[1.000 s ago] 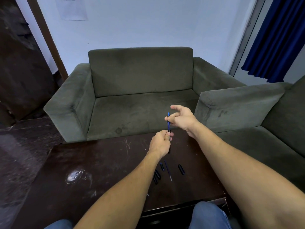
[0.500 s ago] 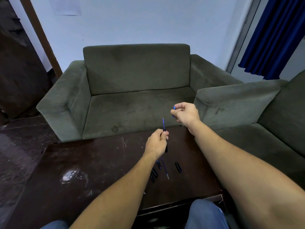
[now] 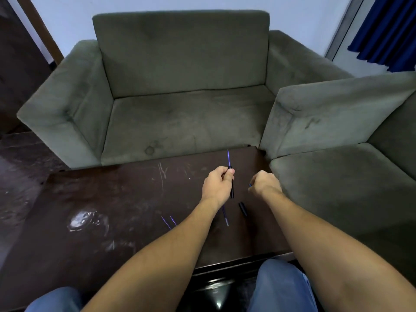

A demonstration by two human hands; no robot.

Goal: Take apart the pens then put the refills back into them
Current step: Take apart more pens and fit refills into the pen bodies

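My left hand (image 3: pixel 217 185) grips a black pen barrel (image 3: pixel 231 189) upright above the dark table (image 3: pixel 126 199); a thin blue refill (image 3: pixel 228 157) sticks up out of its top. My right hand (image 3: pixel 265 184) is closed just to the right, with a small blue piece (image 3: pixel 249 185) showing at its fingers. On the table below my hands lie a loose blue refill (image 3: pixel 224 215), a black pen part (image 3: pixel 243 208) and two more blue refills (image 3: pixel 169 221) to the left of my left forearm. Other parts are hidden under that forearm.
A grey-green sofa (image 3: pixel 180 104) stands right behind the table, and a second sofa (image 3: pixel 337 167) adjoins the table's right side. A shiny smear (image 3: pixel 84 220) marks the table's left half. My knees (image 3: pixel 281 287) are at the near edge.
My right hand pulled the blue piece off the pen's top and dropped down to the right of my left hand. The refill now stands bare above the barrel. The view tilted downward.
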